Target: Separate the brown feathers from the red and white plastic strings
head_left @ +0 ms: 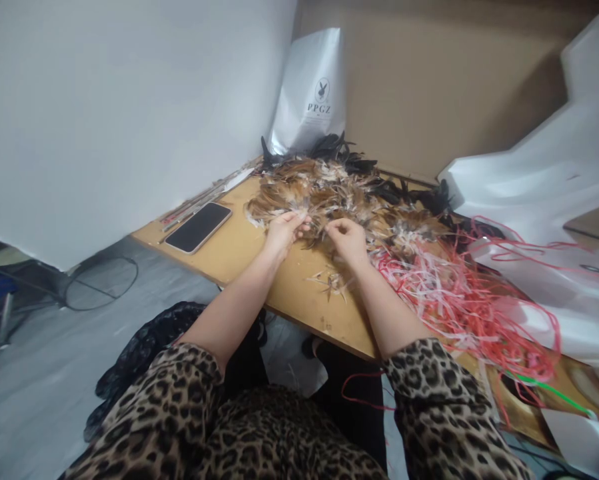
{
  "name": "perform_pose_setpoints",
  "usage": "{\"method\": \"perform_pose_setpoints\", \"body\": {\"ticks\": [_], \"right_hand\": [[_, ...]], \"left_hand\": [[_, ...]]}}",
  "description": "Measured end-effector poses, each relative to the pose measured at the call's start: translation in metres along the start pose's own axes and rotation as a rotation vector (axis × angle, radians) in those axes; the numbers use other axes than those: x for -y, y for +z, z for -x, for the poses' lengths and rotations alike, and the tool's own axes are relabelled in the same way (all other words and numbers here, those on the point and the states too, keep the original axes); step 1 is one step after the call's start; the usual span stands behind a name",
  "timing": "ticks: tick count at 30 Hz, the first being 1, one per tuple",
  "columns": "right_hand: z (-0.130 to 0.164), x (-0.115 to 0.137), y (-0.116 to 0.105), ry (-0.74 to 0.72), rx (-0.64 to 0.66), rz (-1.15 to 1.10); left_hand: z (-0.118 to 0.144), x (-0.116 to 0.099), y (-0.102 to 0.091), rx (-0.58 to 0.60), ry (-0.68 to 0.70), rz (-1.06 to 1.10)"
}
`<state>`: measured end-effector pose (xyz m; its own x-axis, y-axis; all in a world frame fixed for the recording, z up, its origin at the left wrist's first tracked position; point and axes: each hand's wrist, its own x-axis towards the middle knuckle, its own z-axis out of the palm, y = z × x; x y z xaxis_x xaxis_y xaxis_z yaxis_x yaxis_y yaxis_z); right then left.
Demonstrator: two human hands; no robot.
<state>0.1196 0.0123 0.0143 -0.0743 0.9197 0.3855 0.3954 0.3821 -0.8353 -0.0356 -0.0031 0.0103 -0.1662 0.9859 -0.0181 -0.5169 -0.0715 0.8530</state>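
The pile of brown feathers (329, 193) lies on the wooden board (259, 257), just right of the black phone (199, 227) and left of the tangle of pink and red strips (454, 293); the feathers look very light, soft and easily bent, best taken by the quill ends in a light pinch; the left hand (284, 233) has its fingers drawn together on a small tuft at the pile's near edge; the right hand (349, 240) is curled, fingertips pinched on feathers beside it; how tightly, I cannot tell.
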Motion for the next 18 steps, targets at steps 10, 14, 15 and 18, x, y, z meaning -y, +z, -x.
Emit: {"method": "perform_pose_setpoints", "body": {"ticks": [10,14,15,18], "right_hand": [[-0.003,0.012,-0.010,0.416,-0.005,-0.692],[0.000,0.015,-0.008,0.378,0.017,-0.710],[0.001,0.015,-0.007,0.365,0.015,-0.699],[0.003,0.015,-0.002,0.326,0.002,-0.637]], "left_hand": [[0.009,0.002,0.005,0.179,-0.148,-0.081],[0.012,0.002,0.005,0.237,-0.198,-0.068],[0.012,0.002,0.005,0.255,-0.211,-0.067],[0.013,0.004,0.006,0.297,-0.232,-0.063]]}}
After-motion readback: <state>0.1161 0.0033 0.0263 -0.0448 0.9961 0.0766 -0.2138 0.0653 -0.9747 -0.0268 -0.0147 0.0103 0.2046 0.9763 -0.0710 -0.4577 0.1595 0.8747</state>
